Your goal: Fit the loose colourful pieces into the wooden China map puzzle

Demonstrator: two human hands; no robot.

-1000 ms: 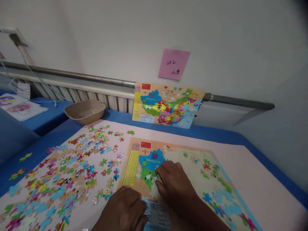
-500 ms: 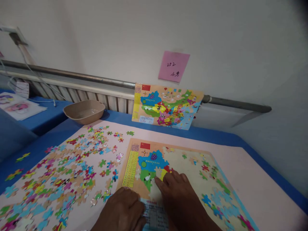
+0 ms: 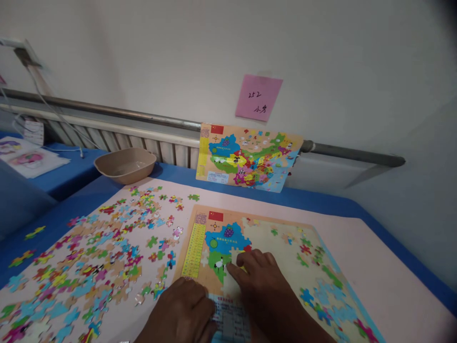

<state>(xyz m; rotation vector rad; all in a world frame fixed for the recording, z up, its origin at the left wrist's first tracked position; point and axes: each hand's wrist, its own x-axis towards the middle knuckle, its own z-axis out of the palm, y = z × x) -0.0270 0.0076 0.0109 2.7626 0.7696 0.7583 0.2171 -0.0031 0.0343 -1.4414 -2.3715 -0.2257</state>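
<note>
The partly assembled map jigsaw puzzle lies in its tray, its upper-left part joined. My right hand rests over the middle of the tray with fingers curled; its thumb touches the joined edge near a green piece. Yellow and red bits of puzzle show beside its fingers, and what it pinches, if anything, is hidden. Closed like a loose fist, my left hand sits at the tray's lower-left edge by the printed text panel. The inside of that hand is out of sight.
Many loose puzzle pieces cover the pink sheet at left; several more lie in the tray's right side. A reference map leans against the wall rail. Behind left stands a beige basin. A pink note is on the wall.
My right hand has shifted slightly up and left, its fingers now covering more of the yellow and red area. The left hand stays where it was.
</note>
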